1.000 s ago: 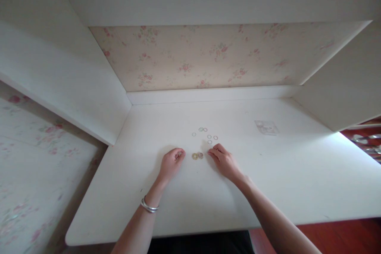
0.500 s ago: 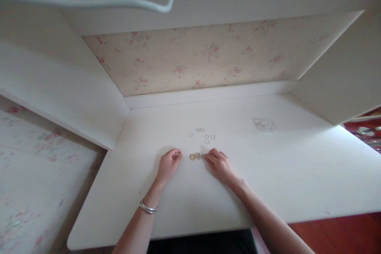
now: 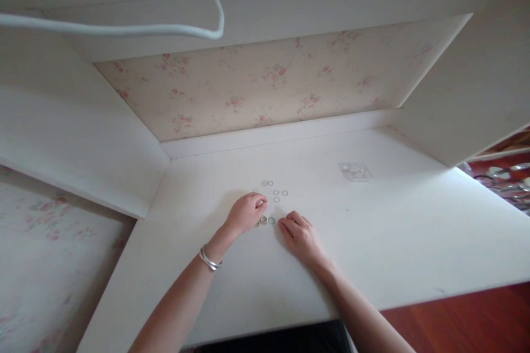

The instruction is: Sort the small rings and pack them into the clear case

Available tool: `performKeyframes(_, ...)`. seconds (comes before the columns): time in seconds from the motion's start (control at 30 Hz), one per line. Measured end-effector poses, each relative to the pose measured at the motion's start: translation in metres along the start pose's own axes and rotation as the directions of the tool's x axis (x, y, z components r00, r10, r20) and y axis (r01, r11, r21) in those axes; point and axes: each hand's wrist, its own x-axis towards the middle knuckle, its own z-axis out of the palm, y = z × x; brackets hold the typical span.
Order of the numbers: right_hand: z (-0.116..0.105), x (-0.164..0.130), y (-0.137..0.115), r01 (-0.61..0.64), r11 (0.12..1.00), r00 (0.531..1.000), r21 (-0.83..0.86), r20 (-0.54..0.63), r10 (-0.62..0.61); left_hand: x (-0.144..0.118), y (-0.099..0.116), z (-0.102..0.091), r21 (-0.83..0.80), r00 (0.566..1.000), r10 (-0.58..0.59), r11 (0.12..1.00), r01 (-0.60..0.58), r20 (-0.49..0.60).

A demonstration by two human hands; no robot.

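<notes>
White table gave you room rightward along its front edge. Beside your bunched right hand lay the nearer rings, likely light, stiff, best pinched at the rim; your left hand curled near them; I couldn't tell whether either's fingers held anything. Farther rings lay beyond, before the backboard.

Looks smooth and satin across the white table; gleams as polished metal on the bangles at seven o'clock; seems metallic on the rings at six o'clock, too small to tell further; shows clear and glossy, like plastic, on the packet at three o'clock; reads as papery and matt on the floral wallpaper at twelve o'clock, wood-like with a mild sheen on the red floor at four o'clock
</notes>
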Motion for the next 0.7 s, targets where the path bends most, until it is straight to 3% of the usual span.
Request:
performKeyframes(0.17, -0.002, 0.003, 0.011, -0.214, 0.942, 0.968, 0.257, -0.076, 0.241, 0.034, 0.009, 0.017, 0.144, 0.995, -0.003, 0.990, -0.012, 0.098)
performKeyframes(0.27, -0.004, 0.007, 0.017, -0.272, 0.904, 0.941, 0.330, -0.104, 0.321, 0.043, 0.008, 0.026, 0.201, 0.989, -0.012, 0.979, -0.018, 0.150)
performKeyframes(0.5, -0.003, 0.009, 0.018, -0.276, 0.885, 0.939, 0.376, -0.092, 0.332, 0.049, 0.006, 0.033, 0.247, 0.981, -0.002, 0.968, -0.048, 0.195)
performKeyframes(0.7, -0.004, 0.008, 0.018, -0.266, 0.891, 0.947, 0.367, -0.072, 0.313, 0.048, 0.002, 0.027, 0.238, 0.963, 0.008, 0.968, -0.074, 0.269)
